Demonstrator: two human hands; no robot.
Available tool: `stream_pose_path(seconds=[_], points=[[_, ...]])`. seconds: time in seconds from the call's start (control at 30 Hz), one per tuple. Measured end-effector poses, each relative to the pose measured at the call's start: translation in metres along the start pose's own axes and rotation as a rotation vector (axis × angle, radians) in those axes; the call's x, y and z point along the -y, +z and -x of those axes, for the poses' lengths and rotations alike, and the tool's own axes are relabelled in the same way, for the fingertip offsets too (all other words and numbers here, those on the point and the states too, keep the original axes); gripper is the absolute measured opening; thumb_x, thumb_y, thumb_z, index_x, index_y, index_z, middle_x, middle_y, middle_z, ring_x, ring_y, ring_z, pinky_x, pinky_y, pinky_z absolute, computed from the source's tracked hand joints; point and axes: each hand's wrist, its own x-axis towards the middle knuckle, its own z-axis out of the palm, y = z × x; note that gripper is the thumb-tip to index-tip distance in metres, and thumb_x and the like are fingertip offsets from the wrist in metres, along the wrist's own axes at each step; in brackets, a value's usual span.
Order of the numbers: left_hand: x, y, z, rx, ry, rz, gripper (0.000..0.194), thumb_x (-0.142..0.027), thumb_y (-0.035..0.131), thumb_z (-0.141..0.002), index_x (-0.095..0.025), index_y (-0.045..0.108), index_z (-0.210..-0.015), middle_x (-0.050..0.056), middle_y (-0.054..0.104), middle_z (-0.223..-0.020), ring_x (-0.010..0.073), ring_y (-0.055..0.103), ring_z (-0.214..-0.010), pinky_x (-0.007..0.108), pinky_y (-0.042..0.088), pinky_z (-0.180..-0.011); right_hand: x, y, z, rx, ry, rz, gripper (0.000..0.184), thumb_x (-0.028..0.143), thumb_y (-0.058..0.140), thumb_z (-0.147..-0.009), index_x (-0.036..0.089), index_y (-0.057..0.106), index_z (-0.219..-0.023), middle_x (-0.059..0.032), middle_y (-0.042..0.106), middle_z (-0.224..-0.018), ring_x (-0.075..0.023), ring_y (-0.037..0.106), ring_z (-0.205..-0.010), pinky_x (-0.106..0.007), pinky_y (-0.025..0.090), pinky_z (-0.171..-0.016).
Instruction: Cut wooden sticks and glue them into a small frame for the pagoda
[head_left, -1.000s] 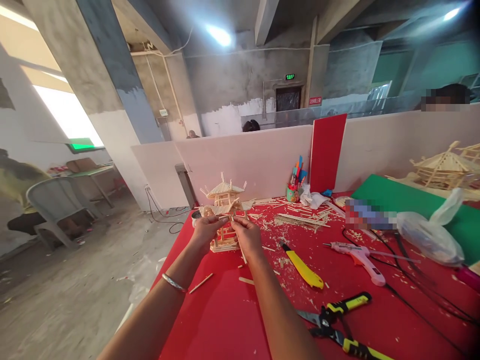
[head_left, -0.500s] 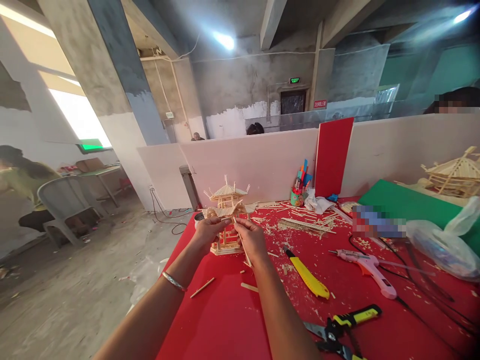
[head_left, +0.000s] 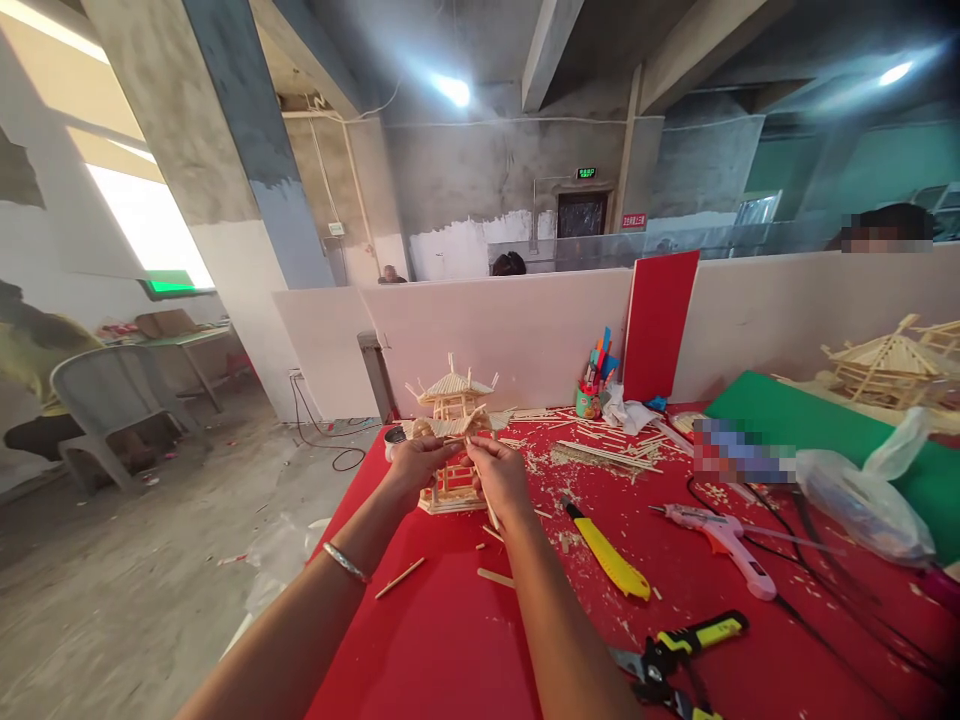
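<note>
A small model pagoda (head_left: 452, 385) made of pale wooden sticks stands on the red table, with a tiered roof and open posts. In front of its lower roof both hands meet, fingertips close together. My left hand (head_left: 417, 468), with a silver bangle on the wrist, is closed in a pinch; what lies between its fingers is too small to make out. My right hand (head_left: 502, 482) is closed around a thin wooden stick (head_left: 492, 513), whose lower end shows below the palm. The hands hide part of the pagoda's middle.
Right of the hands lie a yellow utility knife (head_left: 609, 550), a pink glue gun (head_left: 724, 540) and cutting pliers (head_left: 675, 655). Loose sticks (head_left: 611, 455) and shavings cover the table behind. A pen tin (head_left: 587, 400) stands near the white partition (head_left: 495, 335).
The camera view has shifted slightly, moving the tools a little left in the picture. Both hands keep nearly the same pose at the pagoda.
</note>
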Motion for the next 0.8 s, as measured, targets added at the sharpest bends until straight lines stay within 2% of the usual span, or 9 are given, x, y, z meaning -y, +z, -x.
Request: stream_pose_path(seconds=[0.17,0.33,0.63,0.8], points=[[-0.0026,0.0016,0.0044,-0.010,-0.006,0.012,0.052,-0.048,0.092,-0.032,-0.013,0.076,-0.068,-0.005,0.046,-0.050,0.0054,0.033,-0.047,0.020,0.019,-0.044,-0.0020,0.0026,-0.0024,-0.007,-0.016,0.012,0.034,0.043,0.063,-0.067,0.016,0.072,-0.086,0.0039,0.062,-0.055,-0.0074,0.041,-0.033,-0.021,0.030,-0.035],[-0.0035,0.0028,0.0057,-0.020,-0.011,0.015,0.055,-0.048,0.092,-0.028,-0.013,0.077,-0.068,-0.004,0.048,-0.050,0.0053,0.033,-0.048,0.020,0.019,-0.043,-0.0048,0.0033,-0.0050,-0.020,-0.027,0.036,0.027,0.043,0.062,-0.070,0.018,0.068,-0.077,0.0060,0.056,-0.046,-0.0082,0.040,-0.030,-0.021,0.028,-0.033],[-0.0023,0.0012,0.0040,-0.031,-0.027,-0.012,0.064,-0.053,0.091,-0.029,-0.012,0.079,-0.077,-0.003,0.052,-0.055,0.0071,0.036,-0.052,0.020,0.025,-0.045,-0.0007,0.0029,-0.0059,-0.055,0.007,0.112,0.012,0.029,0.062,-0.073,0.019,0.065,-0.068,0.0062,0.055,-0.041,-0.0080,0.042,-0.029,-0.019,0.030,-0.031],[-0.0038,0.0012,0.0028,-0.019,-0.035,-0.026,0.069,-0.054,0.090,-0.029,-0.011,0.079,-0.081,-0.004,0.049,-0.052,0.0075,0.036,-0.052,0.021,0.024,-0.045,0.0033,0.0041,-0.0067,-0.059,0.030,0.148,0.012,0.024,0.060,-0.076,0.018,0.064,-0.066,0.0073,0.055,-0.041,-0.0072,0.041,-0.026,-0.018,0.029,-0.030]])
